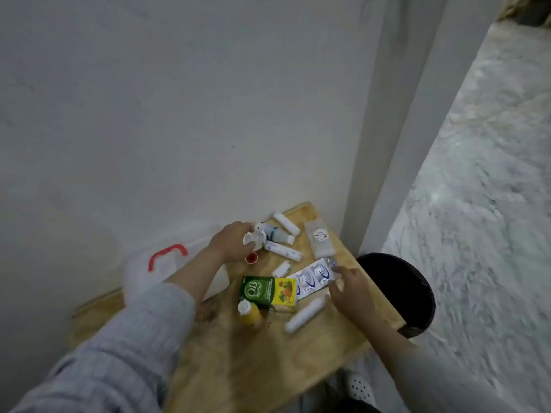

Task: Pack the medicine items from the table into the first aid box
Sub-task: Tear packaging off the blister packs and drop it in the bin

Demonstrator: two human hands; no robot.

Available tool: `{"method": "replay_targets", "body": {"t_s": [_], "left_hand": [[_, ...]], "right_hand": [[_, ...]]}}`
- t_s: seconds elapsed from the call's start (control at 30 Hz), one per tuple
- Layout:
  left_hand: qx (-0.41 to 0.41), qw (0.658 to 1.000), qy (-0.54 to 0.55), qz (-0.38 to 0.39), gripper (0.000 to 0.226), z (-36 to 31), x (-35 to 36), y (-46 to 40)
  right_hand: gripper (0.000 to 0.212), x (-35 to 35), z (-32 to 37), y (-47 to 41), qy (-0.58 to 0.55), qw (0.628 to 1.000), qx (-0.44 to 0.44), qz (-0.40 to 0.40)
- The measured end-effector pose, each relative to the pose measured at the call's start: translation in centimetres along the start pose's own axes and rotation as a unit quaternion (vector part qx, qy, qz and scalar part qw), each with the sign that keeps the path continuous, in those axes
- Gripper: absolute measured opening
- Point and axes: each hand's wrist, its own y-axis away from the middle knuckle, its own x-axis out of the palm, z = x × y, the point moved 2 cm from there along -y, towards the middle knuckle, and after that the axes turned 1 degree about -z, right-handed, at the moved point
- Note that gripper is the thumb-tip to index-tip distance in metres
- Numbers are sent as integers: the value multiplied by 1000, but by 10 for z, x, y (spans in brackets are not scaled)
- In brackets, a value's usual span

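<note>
A white first aid box [140, 272] with a red handle [167, 254] stands at the table's left, partly behind my left forearm. My left hand [232, 242] is closed around a small crumpled white packet [253, 236] near the table's back. My right hand [351, 289] rests with spread fingers on the end of a silver blister strip [313, 278]. A green and yellow medicine carton [268, 292], a yellow bottle with a white cap [249, 312], several white rolls [304, 314] and a small tube [277, 234] lie on the wooden table [238, 368].
A clear flat case [319, 244] with a round label lies at the back right. A small red cap [251, 258] sits below my left hand. A black bin [396, 287] stands beside the table's right edge. A white wall runs behind the table.
</note>
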Motion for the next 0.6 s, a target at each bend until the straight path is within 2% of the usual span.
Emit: {"method": "replay_targets", "body": {"t_s": [0.13, 0.23, 0.43, 0.6], "left_hand": [[-12, 999, -30, 38, 54, 8, 10, -22], [11, 997, -42, 59, 63, 5, 22, -40], [81, 991, -86, 63, 52, 3, 30, -59], [88, 993, -67, 30, 41, 5, 31, -59]], "right_hand": [[35, 3, -1, -6, -6, 999, 37, 10], [29, 7, -5, -11, -24, 999, 47, -13], [20, 7, -10, -15, -84, 994, 63, -35], [17, 0, -8, -15, -143, 985, 75, -56]]}}
